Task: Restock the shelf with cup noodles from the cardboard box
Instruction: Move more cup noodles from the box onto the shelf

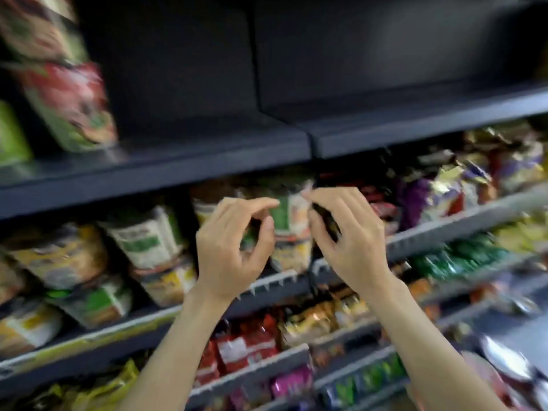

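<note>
A stack of two cup noodles stands on the second shelf (267, 284): a green and white cup (292, 215) on a yellow one (292, 256). My left hand (234, 247) is raised just left of the stack, its fingers loosely curved, the index tip at the green cup's side. On the stack's right, my right hand (347, 232) has its fingers loosely curved too. Neither hand wraps a cup. More cups (145, 232) fill the same shelf to the left. Tall stacked cups (68, 105) stand at the left of the dark top shelf (207, 161). The cardboard box is out of view.
Most of the top shelf is dark bare board. Packets of noodles and snacks (444, 197) crowd the shelves on the right and below. Round foil-lidded items (504, 360) lie at the lower right. The whole picture is motion-blurred.
</note>
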The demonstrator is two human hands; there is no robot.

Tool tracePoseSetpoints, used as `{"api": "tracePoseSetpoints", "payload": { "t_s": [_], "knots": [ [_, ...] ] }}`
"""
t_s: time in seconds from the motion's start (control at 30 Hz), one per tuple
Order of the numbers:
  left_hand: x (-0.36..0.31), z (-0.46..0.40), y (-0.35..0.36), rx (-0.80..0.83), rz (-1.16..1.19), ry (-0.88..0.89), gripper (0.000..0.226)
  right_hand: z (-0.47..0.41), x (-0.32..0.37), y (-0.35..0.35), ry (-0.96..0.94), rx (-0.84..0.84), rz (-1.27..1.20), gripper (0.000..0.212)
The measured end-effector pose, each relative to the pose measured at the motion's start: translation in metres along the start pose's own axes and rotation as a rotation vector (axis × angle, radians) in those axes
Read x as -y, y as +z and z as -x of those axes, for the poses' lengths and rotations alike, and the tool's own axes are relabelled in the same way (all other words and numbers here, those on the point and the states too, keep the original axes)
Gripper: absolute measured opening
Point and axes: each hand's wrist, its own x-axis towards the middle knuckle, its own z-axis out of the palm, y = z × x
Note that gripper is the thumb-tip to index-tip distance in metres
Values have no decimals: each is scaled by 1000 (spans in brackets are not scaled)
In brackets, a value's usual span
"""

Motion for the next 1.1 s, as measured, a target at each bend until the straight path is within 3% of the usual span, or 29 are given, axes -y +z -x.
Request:
{"api": "tracePoseSetpoints", "payload": {
  "t_s": [0.23, 0.47, 0.6, 0.77, 1.1],
  "knots": [
    [-94, 141, 128, 756, 275, -474, 28, 230, -50, -138, 449, 546, 172, 22],
    [-206, 260, 256, 1166, 347, -778, 20, 403, -88, -278, 1110, 820, 286, 38],
    [-256, 311, 329, 1312, 329, -971, 23, 466, -120, -334, 1394, 925, 341, 36],
    [-286, 357, 410, 1380, 275, -1074, 27, 531, -165, -370, 1561, 1044, 326, 37],
    [-267, 493, 579, 1536, 204, -924, 34, 703, -268, -327, 1477, 1165, 338, 34]
  ]
}}
